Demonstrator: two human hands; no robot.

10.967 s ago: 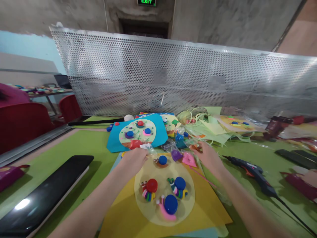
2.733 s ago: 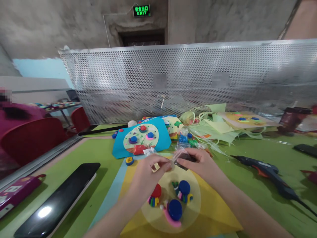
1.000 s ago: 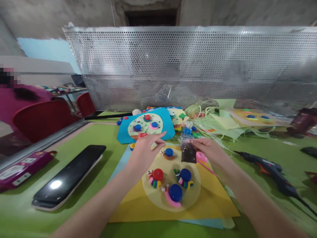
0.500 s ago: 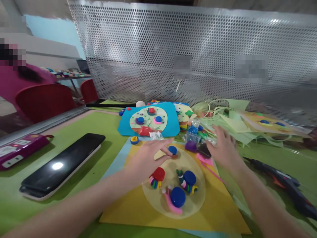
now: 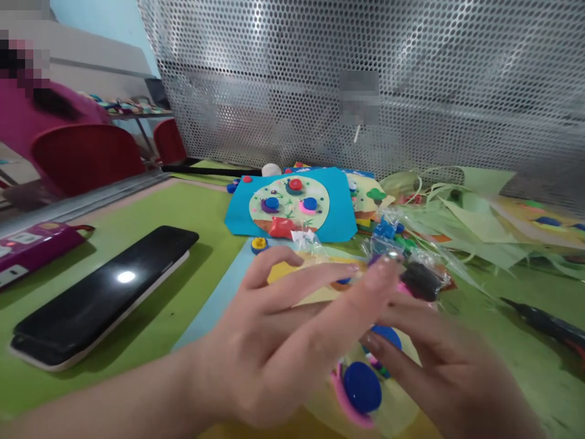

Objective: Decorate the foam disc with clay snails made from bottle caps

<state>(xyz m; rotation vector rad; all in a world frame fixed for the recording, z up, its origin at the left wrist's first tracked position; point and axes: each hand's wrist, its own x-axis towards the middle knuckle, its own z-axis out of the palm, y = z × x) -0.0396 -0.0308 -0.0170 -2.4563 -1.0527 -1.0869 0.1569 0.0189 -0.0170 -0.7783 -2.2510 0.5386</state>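
My left hand (image 5: 283,347) reaches across the yellow card with its fingers stretched apart. A small shiny spot shows at its thumb tip; what it is I cannot make out. Close against it is my right hand (image 5: 448,366), thumb and forefinger apart, other fingertips partly hidden behind the left thumb. Beneath them lies a pale yellow circle (image 5: 402,421) on the card. A dark blue bottle cap (image 5: 362,388) with a pink clay body forms a snail there. Another blue cap (image 5: 387,339) sits behind it, partly covered by my right hand.
A blue card (image 5: 342,201) with cap snails stands behind. Bagged clay (image 5: 423,280), a yellow-and-blue cap (image 5: 259,245) and green paper strips (image 5: 461,225) lie around. A black phone (image 5: 114,292) and purple power strip (image 5: 36,250) are left, a glue gun (image 5: 548,323) right.
My hands have come together over the card, the left moving right and the right moving inward. The camera view has shifted. The red cap is now hidden behind my left hand.
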